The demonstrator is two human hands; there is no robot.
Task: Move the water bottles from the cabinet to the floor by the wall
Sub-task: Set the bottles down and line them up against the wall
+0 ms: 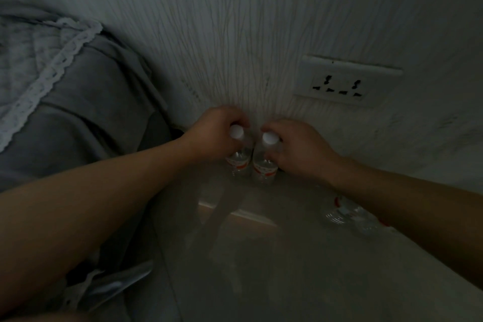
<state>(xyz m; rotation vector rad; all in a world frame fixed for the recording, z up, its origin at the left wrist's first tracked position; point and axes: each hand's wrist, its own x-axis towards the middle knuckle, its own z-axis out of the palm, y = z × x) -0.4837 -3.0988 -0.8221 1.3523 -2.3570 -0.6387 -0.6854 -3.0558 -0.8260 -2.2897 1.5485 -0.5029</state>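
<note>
At frame centre, against the streaked textured wall (235, 34), two clear plastic bottles stand upright on the glossy floor (261, 256), touching. Left hand (217, 133) grips the left bottle (239, 157) below its white cap; right hand (298, 149) grips the right bottle (264, 162) likewise. Socket plate (345, 81) at right; grey lace-trimmed bedding (65, 86) at left.

Two small clear plastic water bottles stand upright on the floor against the wall. The left bottle (239, 155) and the right bottle (264, 162) sit side by side, touching or nearly so. Each has a white cap and a red-and-white label around its middle. The scene is dim.
</note>
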